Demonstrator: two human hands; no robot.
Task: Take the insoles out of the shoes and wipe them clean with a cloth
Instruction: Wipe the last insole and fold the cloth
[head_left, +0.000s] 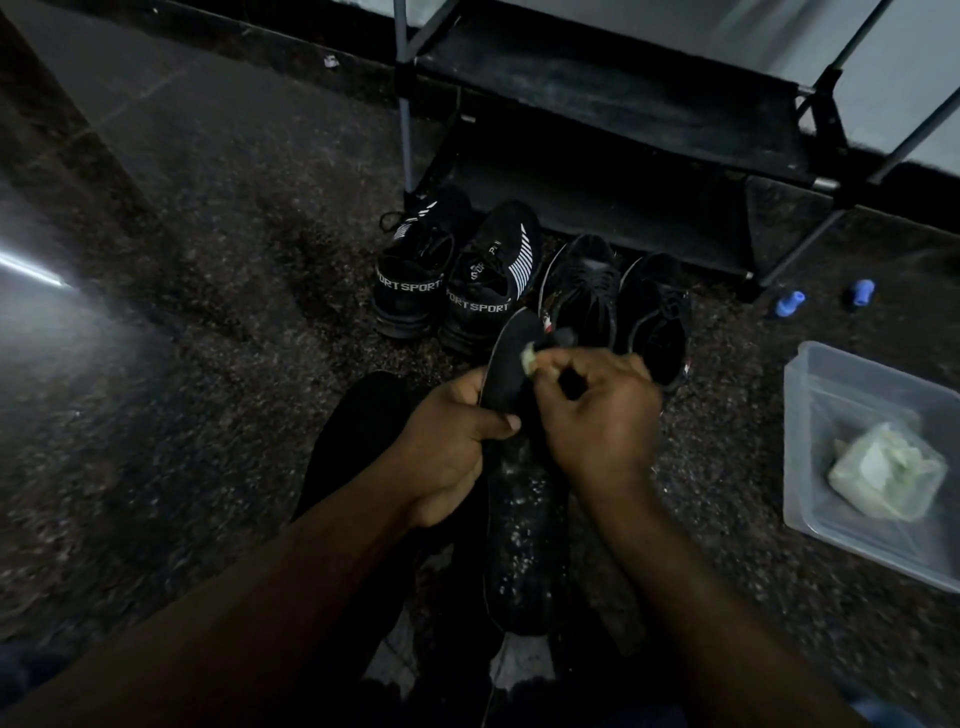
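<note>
Four dark shoes (524, 275) sit just past the hands, a clear tub (810, 499) off to the right. The left hand (447, 441) grips the black insole (511, 358). The right hand (597, 415) pinches what looks like a pale cloth (531, 360) on it.

My view is dim and grainy. A bright glare streak (31, 273) cuts in at the left edge, hazing the floor (208, 338) there. The hands (597, 410) smear with motion blur, and the rack (623, 104) poles bow near the edges.
</note>
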